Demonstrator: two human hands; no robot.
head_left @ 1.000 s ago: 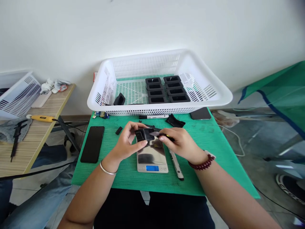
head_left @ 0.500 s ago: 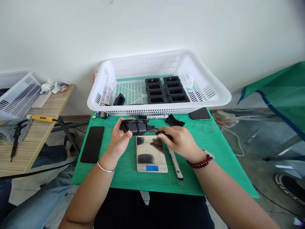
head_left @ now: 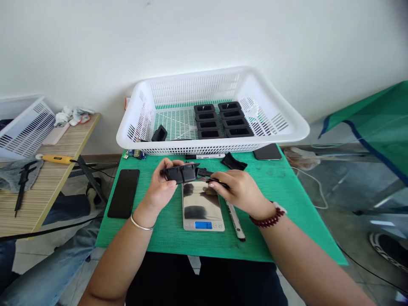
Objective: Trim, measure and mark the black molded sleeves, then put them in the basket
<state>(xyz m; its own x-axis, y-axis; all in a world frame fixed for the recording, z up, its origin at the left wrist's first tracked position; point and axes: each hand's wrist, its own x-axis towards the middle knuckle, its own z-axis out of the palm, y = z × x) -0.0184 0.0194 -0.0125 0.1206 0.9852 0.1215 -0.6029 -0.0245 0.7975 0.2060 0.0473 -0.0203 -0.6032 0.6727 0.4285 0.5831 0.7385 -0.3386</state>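
My left hand (head_left: 159, 187) is closed around a black plastic part (head_left: 181, 174) with box-like hollows, raised over the far edge of a digital scale (head_left: 203, 208). My right hand (head_left: 239, 187) grips a utility knife (head_left: 219, 183) with a dark and yellow handle. Its blade end points left, close to the right end of the part; whether it touches cannot be made out. A dark sliver of material shows at that end, beside the blade. Nothing rests on the scale's shiny plate, and its blue display is lit.
Behind stands a white basket (head_left: 207, 150) holding several black rectangular frames (head_left: 208, 134). A phone (head_left: 123, 193) lies left, a marker (head_left: 235, 221) right of the scale, another marker (head_left: 205, 156) and a curved black scrap (head_left: 234, 162) beyond. A caliper (head_left: 23, 182) lies on the side table.
My left hand has tilted the black part, which sits slightly lower. My right hand's knife has shifted slightly, and a dark sliver now shows at the part's right end.
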